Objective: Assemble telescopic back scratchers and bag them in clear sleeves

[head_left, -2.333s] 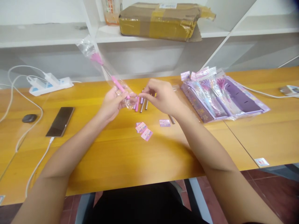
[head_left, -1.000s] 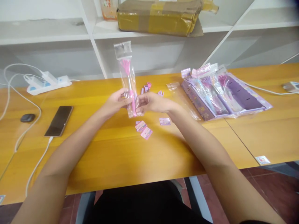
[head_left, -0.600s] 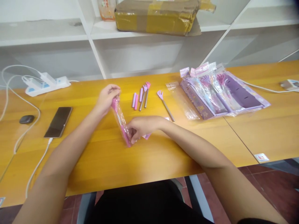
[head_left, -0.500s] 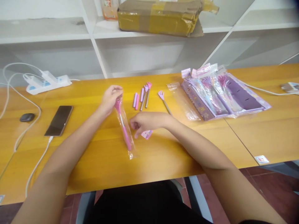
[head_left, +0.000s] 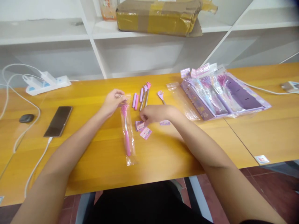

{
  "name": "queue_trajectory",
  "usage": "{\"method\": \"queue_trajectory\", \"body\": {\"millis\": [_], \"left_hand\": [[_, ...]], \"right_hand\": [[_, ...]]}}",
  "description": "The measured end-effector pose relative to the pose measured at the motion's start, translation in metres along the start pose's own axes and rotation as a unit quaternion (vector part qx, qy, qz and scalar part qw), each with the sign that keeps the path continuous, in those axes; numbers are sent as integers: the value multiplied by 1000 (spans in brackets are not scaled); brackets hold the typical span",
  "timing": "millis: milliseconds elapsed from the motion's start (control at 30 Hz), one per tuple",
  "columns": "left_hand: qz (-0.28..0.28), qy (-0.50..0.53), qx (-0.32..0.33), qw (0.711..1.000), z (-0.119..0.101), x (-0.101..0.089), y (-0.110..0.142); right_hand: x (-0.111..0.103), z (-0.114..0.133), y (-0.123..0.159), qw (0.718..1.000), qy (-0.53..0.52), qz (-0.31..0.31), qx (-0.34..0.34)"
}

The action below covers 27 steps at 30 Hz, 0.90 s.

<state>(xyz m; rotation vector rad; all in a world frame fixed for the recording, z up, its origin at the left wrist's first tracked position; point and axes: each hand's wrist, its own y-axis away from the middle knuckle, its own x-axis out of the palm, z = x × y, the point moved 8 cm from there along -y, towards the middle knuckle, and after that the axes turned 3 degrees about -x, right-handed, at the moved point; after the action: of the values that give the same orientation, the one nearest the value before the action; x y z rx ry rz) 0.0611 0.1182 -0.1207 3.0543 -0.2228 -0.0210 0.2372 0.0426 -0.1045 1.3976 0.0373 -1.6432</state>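
Observation:
My left hand (head_left: 112,101) pinches the top end of a clear plastic bag (head_left: 127,133) that lies on the yellow table (head_left: 93,155). Inside the bag is a pink back scratcher (head_left: 126,130) with a hand-shaped head. My right hand (head_left: 155,113) reaches over small pink paper labels (head_left: 143,129), its fingertips closed on the edge of one. Beyond the hands lie loose scratchers (head_left: 146,93) and pink handle sleeves (head_left: 135,100).
A purple display card with bagged scratchers (head_left: 219,93) lies at the right, an empty clear bag (head_left: 181,99) beside it. A phone (head_left: 58,120), an earbud case (head_left: 25,118) and a power strip (head_left: 46,84) with cables are at the left. A taped cardboard box (head_left: 158,17) sits on the shelf.
The bagged scratcher was held upright in both hands, then laid flat on the table. My right hand let go of it and moved to the pink labels.

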Motion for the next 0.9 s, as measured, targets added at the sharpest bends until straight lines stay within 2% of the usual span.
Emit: {"method": "queue_trajectory", "body": {"millis": [100, 267, 367, 467, 567, 700, 800, 900], "left_hand": [[9, -12, 10, 1000, 0, 1, 0], [19, -5, 15, 1000, 0, 4, 1], [24, 2, 3, 1000, 2, 7, 3], [29, 12, 1, 999, 3, 12, 5], [45, 26, 4, 999, 0, 19, 10], [69, 57, -14, 996, -5, 30, 18], [92, 68, -12, 993, -9, 37, 23], [102, 35, 24, 994, -12, 39, 24]], "right_hand": [[-12, -4, 14, 998, -40, -21, -34], [-43, -6, 43, 986, -70, -128, -77], [-60, 5, 54, 958, -103, -233, -133], [-67, 17, 52, 925, -123, -320, -166], [-66, 20, 42, 904, -115, -381, -158], [-66, 11, 32, 888, -105, -425, -138], [-67, -3, 30, 883, -106, -443, -114], [-66, -14, 26, 888, -102, -439, -93]]}}
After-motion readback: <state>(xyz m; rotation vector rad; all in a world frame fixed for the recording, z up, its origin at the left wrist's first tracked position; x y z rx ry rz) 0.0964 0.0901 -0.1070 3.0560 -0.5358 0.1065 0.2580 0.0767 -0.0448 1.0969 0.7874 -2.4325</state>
